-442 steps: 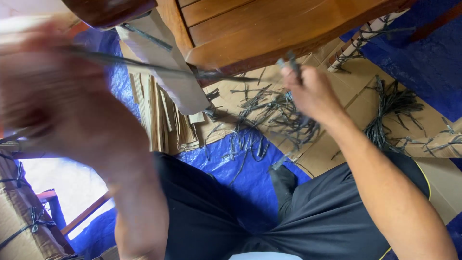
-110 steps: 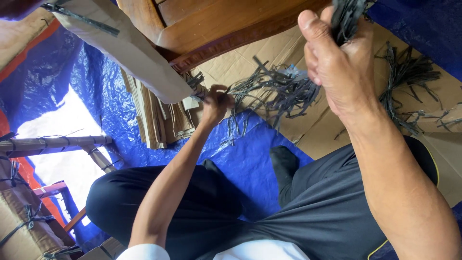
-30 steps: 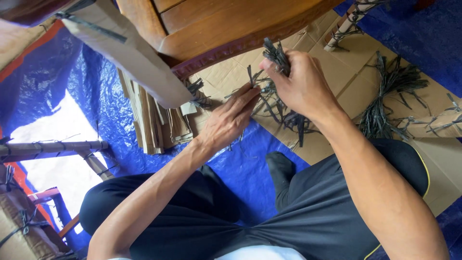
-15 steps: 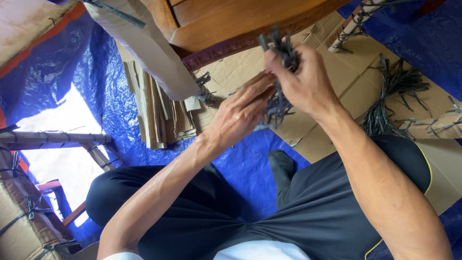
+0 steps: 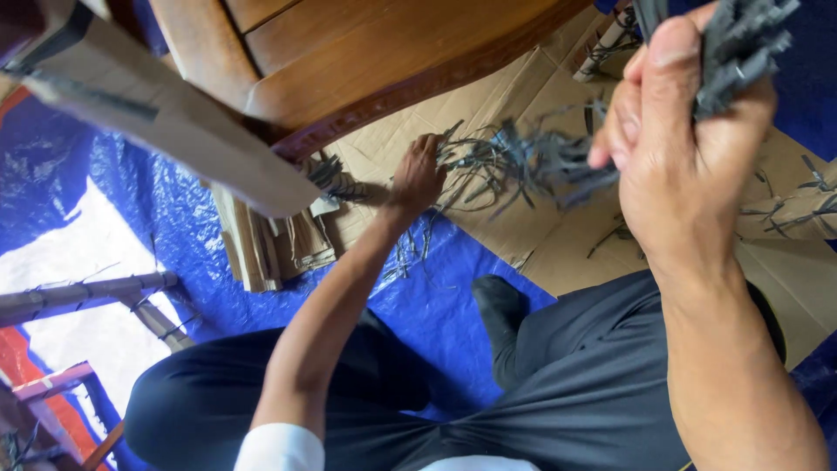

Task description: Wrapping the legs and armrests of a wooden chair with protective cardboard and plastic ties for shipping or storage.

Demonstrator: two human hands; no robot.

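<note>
Clutching a bundle of dark plastic strips (image 5: 741, 48) near the top right corner of the view, the person's right hand (image 5: 680, 166) is raised close to the camera, its grip clenched around the middle of the bundle so that the cut ends stick out above the thumb. The left hand (image 5: 417, 174) reaches down to the flattened cardboard (image 5: 558, 235) on the floor, fingers curled onto the near end of a loose heap of the same strips (image 5: 523, 161); whether that grip has closed on any of them cannot be told from here. The strips look light, thin and limp, springy enough to splay apart, and probably slick, so a bundle would seem best taken around its middle and squeezed tight, while a single strip would need a pinch at one end. Just left of the heap, at the cardboard's edge, lies a stack of folded brown paper pieces (image 5: 270, 244). Over it slants a paper-wrapped furniture leg (image 5: 166, 122) under a polished wooden furniture frame (image 5: 349, 44). A blue tarpaulin (image 5: 436, 296) covers the floor beneath the cardboard and under the person's black trousers (image 5: 540, 384). At far left, another paper-wrapped and tied piece (image 5: 78, 292) rests on the tarpaulin.
</note>
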